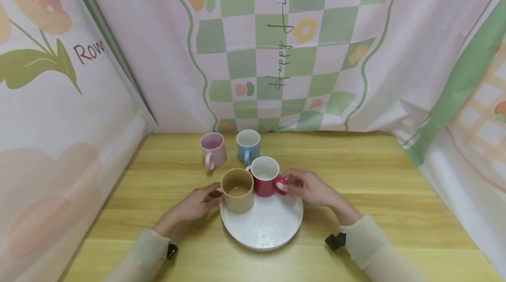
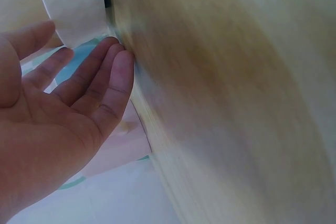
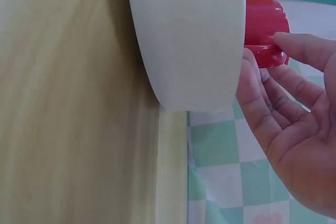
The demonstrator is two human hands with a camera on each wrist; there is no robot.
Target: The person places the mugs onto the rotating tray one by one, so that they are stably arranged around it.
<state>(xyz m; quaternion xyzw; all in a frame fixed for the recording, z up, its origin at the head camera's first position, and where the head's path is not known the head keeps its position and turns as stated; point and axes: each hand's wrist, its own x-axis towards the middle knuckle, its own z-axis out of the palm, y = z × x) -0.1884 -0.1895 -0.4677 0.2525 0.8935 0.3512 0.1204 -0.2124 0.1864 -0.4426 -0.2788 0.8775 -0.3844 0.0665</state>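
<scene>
A white round tray (image 1: 266, 229) holds a tan mug (image 1: 239, 203) at its left and a red mug (image 1: 262, 188) with a white inside at its back edge. My left hand (image 1: 193, 205) is at the left side of the tan mug, its fingers loosely extended in the left wrist view, with the thumb and fingertips close to the mug and the tray's side (image 2: 73, 9). With thumb and fingers, my right hand (image 1: 310, 189) pinches the handle of the red mug, which shows as a red curve (image 3: 266, 56) in the right wrist view.
Behind the tray, a pink mug (image 1: 215, 154) and a blue mug (image 1: 250, 146) stand on the wooden table (image 1: 356, 163). Patterned cloth (image 1: 316, 62) hangs along the table's back edge, with more cloth at both sides.
</scene>
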